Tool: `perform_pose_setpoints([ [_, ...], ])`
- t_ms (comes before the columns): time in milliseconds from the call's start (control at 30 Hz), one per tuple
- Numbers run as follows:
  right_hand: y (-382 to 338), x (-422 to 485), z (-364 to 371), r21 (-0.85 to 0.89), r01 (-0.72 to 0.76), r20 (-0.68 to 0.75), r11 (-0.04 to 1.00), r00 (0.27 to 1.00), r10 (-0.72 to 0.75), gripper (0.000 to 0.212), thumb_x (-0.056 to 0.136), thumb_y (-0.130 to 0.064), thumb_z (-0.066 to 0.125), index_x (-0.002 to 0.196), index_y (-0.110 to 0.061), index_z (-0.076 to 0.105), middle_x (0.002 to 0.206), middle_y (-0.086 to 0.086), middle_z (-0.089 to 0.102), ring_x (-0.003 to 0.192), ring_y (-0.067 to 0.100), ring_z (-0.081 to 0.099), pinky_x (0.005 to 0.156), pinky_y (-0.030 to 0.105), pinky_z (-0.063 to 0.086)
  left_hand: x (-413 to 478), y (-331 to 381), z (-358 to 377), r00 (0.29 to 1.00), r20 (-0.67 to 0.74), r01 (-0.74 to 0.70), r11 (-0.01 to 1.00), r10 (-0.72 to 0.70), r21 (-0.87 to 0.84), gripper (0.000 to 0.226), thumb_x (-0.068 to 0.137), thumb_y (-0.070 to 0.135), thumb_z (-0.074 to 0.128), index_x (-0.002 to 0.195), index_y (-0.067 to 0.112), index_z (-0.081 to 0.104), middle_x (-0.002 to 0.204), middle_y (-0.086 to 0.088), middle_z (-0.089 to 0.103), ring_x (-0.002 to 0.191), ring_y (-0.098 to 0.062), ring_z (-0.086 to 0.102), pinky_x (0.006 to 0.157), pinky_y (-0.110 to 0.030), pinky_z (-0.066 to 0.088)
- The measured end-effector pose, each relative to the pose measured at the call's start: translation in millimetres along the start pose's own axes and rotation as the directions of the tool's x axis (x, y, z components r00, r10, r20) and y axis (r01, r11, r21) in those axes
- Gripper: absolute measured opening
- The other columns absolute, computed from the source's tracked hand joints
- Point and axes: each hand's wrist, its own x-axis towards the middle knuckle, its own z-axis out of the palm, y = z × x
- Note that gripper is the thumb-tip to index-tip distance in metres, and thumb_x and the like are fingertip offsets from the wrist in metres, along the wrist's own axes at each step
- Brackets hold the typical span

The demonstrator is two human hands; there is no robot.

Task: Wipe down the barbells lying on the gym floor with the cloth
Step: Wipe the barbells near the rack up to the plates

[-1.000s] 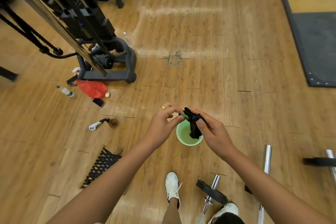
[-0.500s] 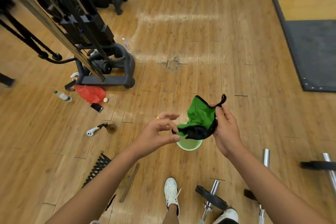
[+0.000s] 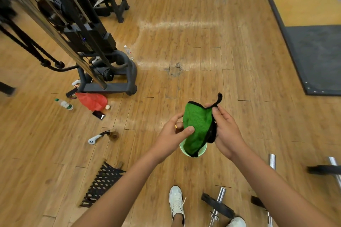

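- Cloth (image 3: 198, 129), green with black trim, is held up between both hands over a wooden gym floor (image 3: 193, 46), seen from the head camera.
- Left hand (image 3: 171, 138) pinches the cloth's left side, with the thumb pressed flat on the green face and the fingers curled behind it.
- Right hand (image 3: 226, 134) grips the cloth's black-trimmed right edge, thumb and fingers clamped just below a black loop that sticks up from the corner.
- The cloth's lower end hangs over a pale green cup (image 3: 183, 150) standing on the floor; whether the two touch cannot be told.
- Three barbells lie near the person's feet. The first barbell (image 3: 219, 195), carrying a black plate, is just right of a white shoe (image 3: 176, 202). The second barbell (image 3: 272, 161) passes under the right forearm. The third barbell (image 3: 335, 167) is at the right edge.
- None of the bars is touched by the cloth.
- At far left stands a black cable machine (image 3: 103, 72), with a red bag (image 3: 92, 100), a water bottle (image 3: 64, 104) and a phone (image 3: 99, 115) on the floor beside its base.
- A dark mat (image 3: 313, 51) covers the far right.
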Motion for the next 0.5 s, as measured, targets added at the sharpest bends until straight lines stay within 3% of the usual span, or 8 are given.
perform_pose_setpoints([
  [133,11,-2,-3,-0.057,-0.026,0.045,0.998,0.999,0.029,0.035,0.105,-0.031,0.048,0.140,-0.032,0.050,0.130,0.005,0.066,0.118,0.023,0.065,0.092,0.046,0.056,-1,3,6,0.989,-0.135,-0.077,0.987,0.058,-0.141,0.053,0.093,0.011,0.070,0.138,0.028,0.046,0.111,-0.006,0.074,0.103,-0.027,0.072,0.091,-0.053,0.057],
  [267,31,-13,-7,-0.135,-0.088,0.115,0.987,0.988,0.104,0.065,0.097,-0.024,0.063,0.136,-0.063,0.027,0.137,-0.002,0.059,0.118,0.018,0.065,0.096,0.048,0.055,-1,5,7,0.969,-0.219,-0.157,0.968,0.113,-0.197,0.057,0.095,0.009,0.067,0.142,0.034,0.048,0.107,-0.002,0.070,0.103,-0.024,0.071,0.087,-0.045,0.060],
  [333,38,-17,-9,-0.144,-0.094,0.128,0.985,0.985,0.113,0.076,0.094,-0.016,0.068,0.139,-0.062,0.027,0.136,-0.001,0.059,0.118,0.020,0.065,0.099,0.048,0.054,-1,6,7,0.971,-0.210,-0.147,0.980,0.117,-0.131,0.053,0.096,0.007,0.066,0.141,0.028,0.050,0.106,0.012,0.070,0.099,-0.011,0.071,0.088,-0.038,0.059],
  [367,38,-19,-10,-0.160,-0.094,0.127,0.983,0.985,0.115,0.076,0.094,-0.012,0.068,0.143,-0.057,0.031,0.134,0.000,0.059,0.115,0.020,0.067,0.099,0.046,0.054,-1,5,7,0.976,-0.192,-0.130,0.985,0.107,-0.110,0.052,0.095,0.006,0.066,0.140,0.026,0.052,0.112,0.009,0.069,0.100,-0.010,0.071,0.090,-0.037,0.059],
  [433,37,-20,-12,-0.241,-0.069,0.119,0.968,0.988,0.100,0.065,0.094,-0.007,0.066,0.146,-0.039,0.043,0.128,0.003,0.062,0.108,0.018,0.070,0.097,0.040,0.056,0,2,4,0.985,-0.155,-0.091,0.992,0.076,-0.090,0.053,0.092,0.004,0.069,0.138,0.025,0.055,0.116,0.000,0.071,0.104,-0.016,0.071,0.092,-0.037,0.058],
  [500,35,-19,-16,-0.388,-0.005,0.094,0.922,0.995,0.045,0.053,0.094,-0.006,0.066,0.138,-0.033,0.055,0.123,0.004,0.065,0.101,0.012,0.070,0.095,0.036,0.056,0,0,-1,0.989,-0.125,-0.083,0.997,0.082,-0.001,0.056,0.089,0.004,0.073,0.138,0.025,0.056,0.110,0.001,0.074,0.107,-0.016,0.070,0.092,-0.035,0.057],
])
